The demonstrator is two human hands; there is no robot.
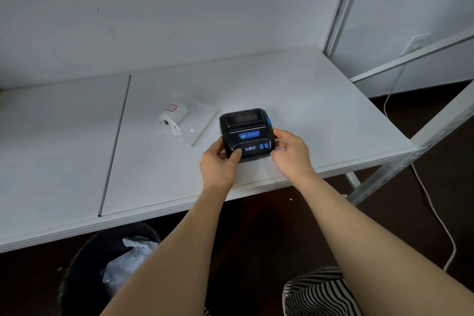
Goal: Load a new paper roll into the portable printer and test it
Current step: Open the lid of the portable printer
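A black portable printer (245,129) with blue buttons and a small lit display sits near the front edge of the white table (320,100), its lid closed. My left hand (220,160) grips its left front corner, thumb pressed on the blue button left of the display. My right hand (291,147) holds the printer's right side, fingers curled around it. A white paper roll (172,115) with a red outlined label lies on its side to the left of the printer, partly in a clear plastic bag (196,124).
The table's front edge runs just below my hands. A seam (115,141) splits the tabletop at the left. A black bin (107,264) with crumpled plastic stands under the table. A white metal frame (436,123) and a white cable (433,213) are at the right.
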